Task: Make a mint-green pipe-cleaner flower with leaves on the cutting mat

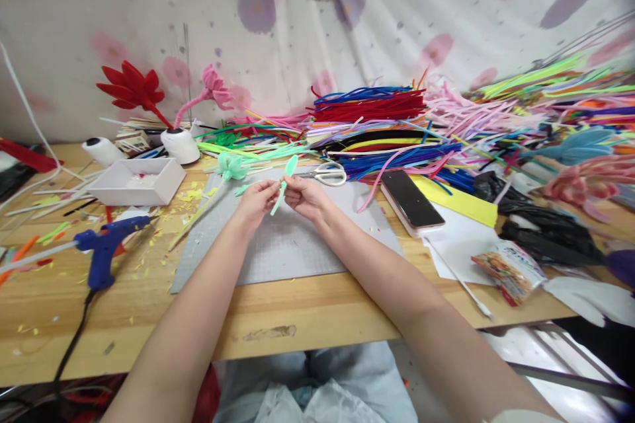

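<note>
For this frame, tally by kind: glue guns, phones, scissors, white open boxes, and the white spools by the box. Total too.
Glue gun: 1
Phone: 1
Scissors: 1
White open box: 1
White spools: 2
Total: 6

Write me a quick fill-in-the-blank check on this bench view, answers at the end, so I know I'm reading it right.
1. The left hand and right hand hold a slender piece coloured pale ____.
2. The glue gun has a body coloured ____.
3. From the person's seat, the phone lies to the ____ of both hands.
4. Behind the white box, the pink flower stands beside a flower coloured ____.

Missing words: green; blue; right; red.
</note>
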{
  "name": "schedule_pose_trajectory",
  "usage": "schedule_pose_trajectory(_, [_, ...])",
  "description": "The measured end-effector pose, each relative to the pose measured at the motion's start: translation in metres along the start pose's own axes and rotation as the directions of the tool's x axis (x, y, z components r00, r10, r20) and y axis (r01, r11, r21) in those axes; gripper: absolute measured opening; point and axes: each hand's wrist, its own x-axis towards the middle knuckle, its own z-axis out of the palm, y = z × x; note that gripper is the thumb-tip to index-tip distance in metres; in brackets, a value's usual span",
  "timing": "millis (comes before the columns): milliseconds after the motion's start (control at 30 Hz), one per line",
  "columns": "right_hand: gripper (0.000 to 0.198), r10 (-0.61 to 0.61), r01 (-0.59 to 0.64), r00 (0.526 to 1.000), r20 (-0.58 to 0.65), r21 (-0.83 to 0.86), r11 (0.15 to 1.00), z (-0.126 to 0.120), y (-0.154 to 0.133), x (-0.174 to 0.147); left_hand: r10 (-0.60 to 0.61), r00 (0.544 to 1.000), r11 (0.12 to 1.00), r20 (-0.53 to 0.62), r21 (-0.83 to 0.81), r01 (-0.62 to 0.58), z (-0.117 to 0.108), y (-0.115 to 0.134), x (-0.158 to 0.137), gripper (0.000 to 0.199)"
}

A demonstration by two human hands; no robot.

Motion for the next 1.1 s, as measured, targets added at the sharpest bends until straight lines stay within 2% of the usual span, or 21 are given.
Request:
schedule_pose_trajectory(67, [0.019,-0.021,0.023,0.999,-0.029,0.043,0.999,0.004,0.001,0.000,-0.119,0.993,0.975,0.020,-0.188,0.121,0.005,-0.001,-0.002,0.006])
schedule_pose_trajectory(133, [0.017,-0.049,0.055,0.994,-0.093,0.060,0.997,0.006,0.000,0.000,-0.241,0.968,0.906,0.076,-0.341,0.252,0.013,-0.002,-0.007,0.007])
schedule_pose_trajectory(200, [0.018,-0.071,0.081,0.985,-0.157,0.058,0.995,0.007,-0.001,-0.001,-0.286,0.950,0.843,0.127,-0.438,0.313,0.021,-0.004,-0.013,0.014])
schedule_pose_trajectory(267, [0.022,-0.097,0.109,0.974,-0.205,0.046,0.993,0.009,0.000,-0.002,-0.243,0.962,0.815,0.126,-0.512,0.273,0.030,-0.007,-0.020,0.018])
schedule_pose_trajectory(367, [0.029,-0.171,0.175,0.951,-0.257,-0.007,0.985,0.010,0.004,-0.002,-0.158,0.987,0.794,0.028,-0.591,0.144,0.043,-0.014,-0.025,0.022])
schedule_pose_trajectory(433, [0.031,-0.232,0.211,0.934,-0.272,-0.103,0.972,0.009,0.007,-0.002,-0.157,0.987,0.791,-0.043,-0.604,0.099,0.051,-0.016,-0.025,0.025])
schedule_pose_trajectory(500, [0.030,-0.321,0.249,0.909,-0.264,-0.273,0.929,0.005,0.008,-0.002,-0.192,0.977,0.786,-0.097,-0.611,0.093,0.058,-0.016,-0.023,0.027])
schedule_pose_trajectory(567, [0.029,-0.449,0.296,0.871,-0.200,-0.515,0.805,-0.002,0.005,-0.001,-0.244,0.955,0.784,-0.167,-0.613,0.093,0.063,-0.013,-0.020,0.026])
schedule_pose_trajectory(667, [0.025,-0.585,0.304,0.811,-0.027,-0.834,0.460,-0.013,-0.003,-0.001,-0.274,0.924,0.868,-0.269,-0.483,0.117,0.060,-0.009,-0.016,0.021])
schedule_pose_trajectory(733, [0.023,-0.563,0.240,0.825,0.046,-0.931,0.276,-0.017,-0.009,0.000,-0.189,0.940,0.971,-0.283,-0.199,0.136,0.051,-0.007,-0.014,0.018])
schedule_pose_trajectory(767, [0.023,-0.522,0.208,0.851,0.061,-0.951,0.229,-0.019,-0.012,0.001,-0.113,0.958,0.993,-0.265,0.012,0.121,0.045,-0.006,-0.013,0.017])
schedule_pose_trajectory(800, [0.023,-0.468,0.185,0.881,0.066,-0.959,0.213,-0.020,-0.014,0.002,-0.020,0.971,0.965,-0.240,0.250,0.082,0.039,-0.004,-0.013,0.017])
schedule_pose_trajectory(833, [0.023,-0.407,0.171,0.911,0.066,-0.959,0.227,-0.020,-0.015,0.003,0.088,0.976,0.874,-0.199,0.485,0.020,0.032,-0.002,-0.012,0.017])
schedule_pose_trajectory(867, [0.024,-0.350,0.163,0.935,0.062,-0.950,0.267,-0.021,-0.016,0.003,0.185,0.972,0.735,-0.143,0.677,-0.040,0.026,0.000,-0.012,0.018])
schedule_pose_trajectory(933, [0.026,-0.265,0.159,0.963,0.049,-0.896,0.415,-0.022,-0.018,0.004,0.303,0.952,0.459,-0.028,0.880,-0.120,0.015,0.006,-0.011,0.019])
schedule_pose_trajectory(967, [0.029,-0.236,0.158,0.971,0.039,-0.845,0.511,-0.023,-0.018,0.003,0.328,0.944,0.373,0.023,0.915,-0.152,0.010,0.008,-0.010,0.020])
schedule_pose_trajectory(1000, [0.032,-0.206,0.152,0.978,0.029,-0.777,0.611,-0.024,-0.018,0.002,0.342,0.937,0.336,0.067,0.923,-0.188,0.006,0.010,-0.008,0.020])
schedule_pose_trajectory(1033, [0.035,-0.175,0.142,0.984,0.023,-0.691,0.709,-0.024,-0.018,0.001,0.347,0.931,0.342,0.109,0.910,-0.234,0.002,0.011,-0.007,0.020])
schedule_pose_trajectory(1100, [0.040,-0.103,0.103,0.994,0.029,-0.488,0.867,-0.023,-0.017,-0.001,0.345,0.921,0.458,0.180,0.824,-0.333,-0.002,0.010,-0.002,0.019])
